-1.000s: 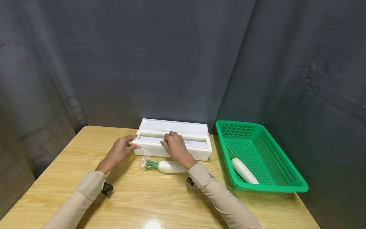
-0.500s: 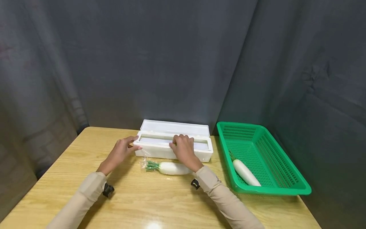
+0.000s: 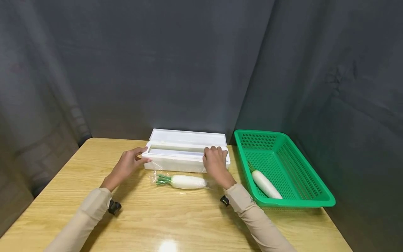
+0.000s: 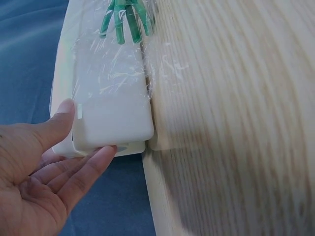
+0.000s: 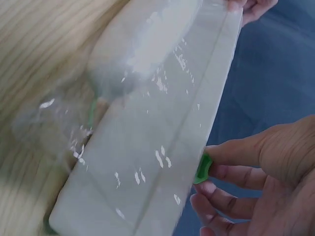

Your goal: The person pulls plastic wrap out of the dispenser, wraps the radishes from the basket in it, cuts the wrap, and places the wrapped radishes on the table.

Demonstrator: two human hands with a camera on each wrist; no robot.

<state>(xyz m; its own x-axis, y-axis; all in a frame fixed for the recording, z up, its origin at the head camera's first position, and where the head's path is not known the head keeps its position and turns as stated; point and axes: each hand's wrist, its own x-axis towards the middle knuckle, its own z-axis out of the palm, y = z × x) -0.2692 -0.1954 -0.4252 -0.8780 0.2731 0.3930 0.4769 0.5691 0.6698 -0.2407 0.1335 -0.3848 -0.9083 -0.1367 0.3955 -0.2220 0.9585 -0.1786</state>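
Observation:
A long white cling film dispenser box [image 3: 174, 163] lies on the table, its lid [image 3: 189, 136] raised at the back. My left hand [image 3: 127, 163] holds the box's left end between thumb and fingers. Near the right end, my right hand [image 3: 215, 161] pinches a small green slide cutter [image 5: 203, 169] at the box edge; the cutter is hidden in the head view. A white daikon radish [image 3: 189, 182] with green stalks [image 4: 125, 22] lies along the box's front. Clear cling film [image 4: 165, 66] covers it and reaches onto the box.
To the right stands a green perforated plastic basket [image 3: 291, 203], with a second white daikon [image 3: 266, 183] lying inside along its left wall. The wooden table [image 3: 151, 220] extends in front of the box. A dark grey curtain [image 3: 157, 70] hangs right behind the table.
My right hand has slid rightward along the box, from about its middle to near its right end. My left hand stays on the left end. The head view has shifted slightly.

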